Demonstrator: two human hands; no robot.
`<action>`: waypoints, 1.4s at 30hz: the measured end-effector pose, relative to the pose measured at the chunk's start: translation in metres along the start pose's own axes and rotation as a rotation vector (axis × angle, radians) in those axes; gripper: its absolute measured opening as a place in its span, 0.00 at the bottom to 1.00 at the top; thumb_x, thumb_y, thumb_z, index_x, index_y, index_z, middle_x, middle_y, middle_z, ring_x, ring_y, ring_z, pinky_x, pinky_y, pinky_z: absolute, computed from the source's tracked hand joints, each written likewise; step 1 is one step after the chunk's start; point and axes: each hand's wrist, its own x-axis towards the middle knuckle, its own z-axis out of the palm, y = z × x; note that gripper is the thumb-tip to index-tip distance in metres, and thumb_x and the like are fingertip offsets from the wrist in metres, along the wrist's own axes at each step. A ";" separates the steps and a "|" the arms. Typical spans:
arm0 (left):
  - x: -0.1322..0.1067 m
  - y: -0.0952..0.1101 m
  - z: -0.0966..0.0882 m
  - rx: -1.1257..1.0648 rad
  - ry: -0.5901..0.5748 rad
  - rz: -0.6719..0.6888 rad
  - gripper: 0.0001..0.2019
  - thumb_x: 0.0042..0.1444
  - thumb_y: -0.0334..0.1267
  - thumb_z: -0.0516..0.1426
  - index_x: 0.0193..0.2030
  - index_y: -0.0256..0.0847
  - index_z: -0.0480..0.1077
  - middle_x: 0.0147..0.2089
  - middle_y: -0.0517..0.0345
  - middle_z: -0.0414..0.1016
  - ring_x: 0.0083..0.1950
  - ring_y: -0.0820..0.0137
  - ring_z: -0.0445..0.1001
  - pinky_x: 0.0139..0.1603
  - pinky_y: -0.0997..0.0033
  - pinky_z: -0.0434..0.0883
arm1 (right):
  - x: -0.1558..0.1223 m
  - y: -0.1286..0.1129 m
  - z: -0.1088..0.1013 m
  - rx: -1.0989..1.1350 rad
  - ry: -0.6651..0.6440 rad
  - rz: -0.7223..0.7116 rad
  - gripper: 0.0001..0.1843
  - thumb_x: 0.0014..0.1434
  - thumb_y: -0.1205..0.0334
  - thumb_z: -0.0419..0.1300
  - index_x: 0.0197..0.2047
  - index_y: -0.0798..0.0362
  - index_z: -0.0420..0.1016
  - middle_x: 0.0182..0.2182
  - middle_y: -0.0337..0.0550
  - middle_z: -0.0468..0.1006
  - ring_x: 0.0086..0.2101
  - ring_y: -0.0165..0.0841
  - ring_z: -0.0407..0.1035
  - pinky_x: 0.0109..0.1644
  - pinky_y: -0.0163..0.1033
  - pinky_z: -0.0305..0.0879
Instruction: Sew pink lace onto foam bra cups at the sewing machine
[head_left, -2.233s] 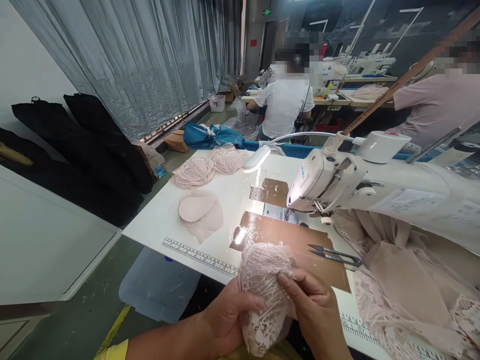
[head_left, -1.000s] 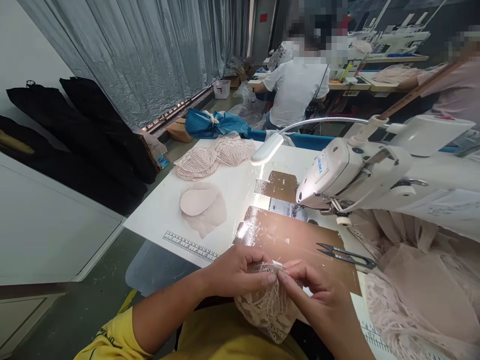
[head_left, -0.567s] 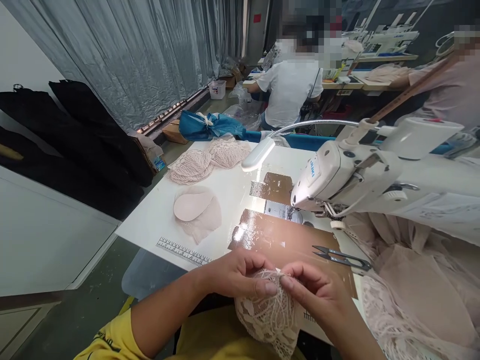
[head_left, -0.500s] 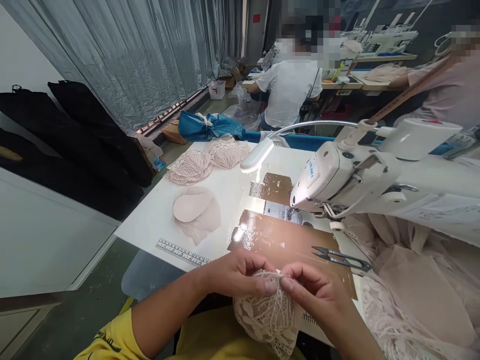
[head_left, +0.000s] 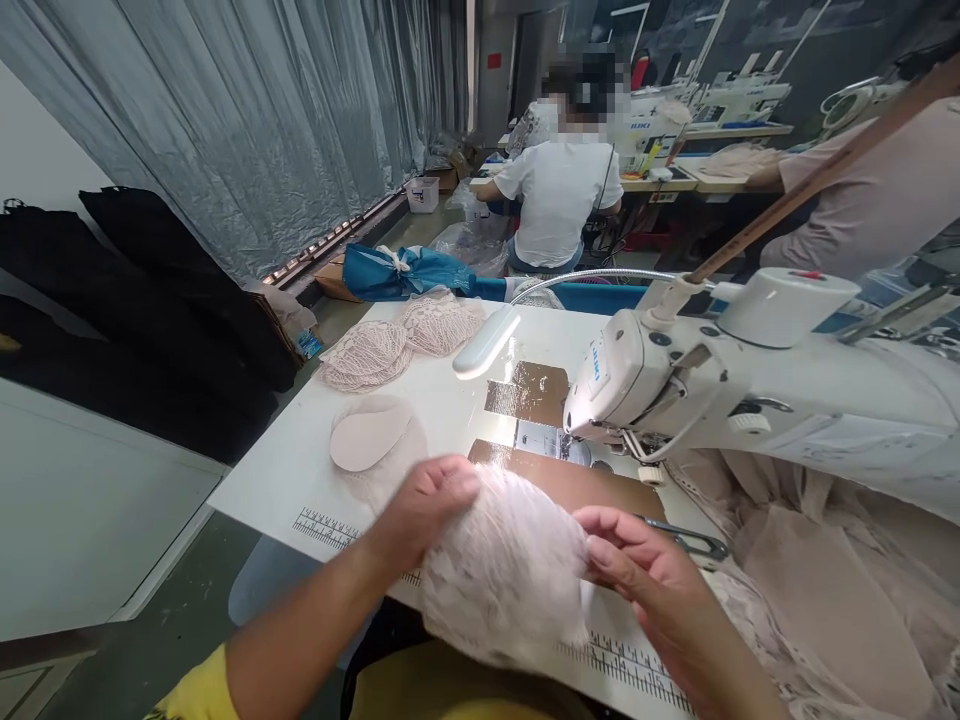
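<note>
A pale pink lace bra cup [head_left: 502,570], smeared by motion, hangs stretched between my two hands over the front of the table. My left hand [head_left: 431,505] pinches its upper left edge. Fingers of my right hand [head_left: 634,555] close on its right edge. To the left, on the white tabletop, lies a smooth beige cup pad [head_left: 367,437] on a piece of sheer fabric [head_left: 412,455]. Thread snips [head_left: 701,543] lie partly hidden behind my right hand. The white sewing machine [head_left: 637,375] stands just beyond, at the right.
Two lace cups [head_left: 364,355] rest at the table's far left. A lamp [head_left: 487,340] on a bendable neck reaches over the tabletop. Beige fabric and lace [head_left: 825,570] are heaped at right. A person in a white shirt [head_left: 559,200] sits ahead; another person's sleeve [head_left: 855,205] shows at right.
My hands have moved apart and up, spreading the lace cup that was gathered between them. My left hand went left, toward the beige pad. The view has shifted slightly.
</note>
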 end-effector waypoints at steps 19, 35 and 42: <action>0.070 -0.040 0.077 1.833 -0.307 0.516 0.06 0.53 0.27 0.51 0.33 0.33 0.69 0.30 0.46 0.70 0.33 0.60 0.68 0.30 0.63 0.65 | 0.052 0.007 -0.027 -1.213 -0.008 -0.591 0.20 0.61 0.70 0.43 0.39 0.51 0.77 0.36 0.45 0.77 0.32 0.33 0.71 0.35 0.37 0.68; 0.113 -0.036 0.036 1.474 -0.343 0.858 0.13 0.64 0.34 0.47 0.44 0.34 0.71 0.52 0.46 0.74 0.41 0.67 0.73 0.41 0.66 0.69 | 0.063 0.026 -0.021 -1.734 0.242 -0.704 0.29 0.51 0.81 0.50 0.53 0.52 0.76 0.44 0.48 0.79 0.35 0.38 0.72 0.31 0.39 0.70; 0.122 -0.035 0.027 1.420 -0.329 0.874 0.15 0.64 0.36 0.48 0.47 0.34 0.74 0.52 0.48 0.76 0.40 0.65 0.70 0.41 0.64 0.69 | 0.064 0.027 -0.020 -1.738 0.257 -0.700 0.29 0.52 0.79 0.51 0.53 0.51 0.76 0.44 0.48 0.79 0.36 0.38 0.72 0.32 0.38 0.70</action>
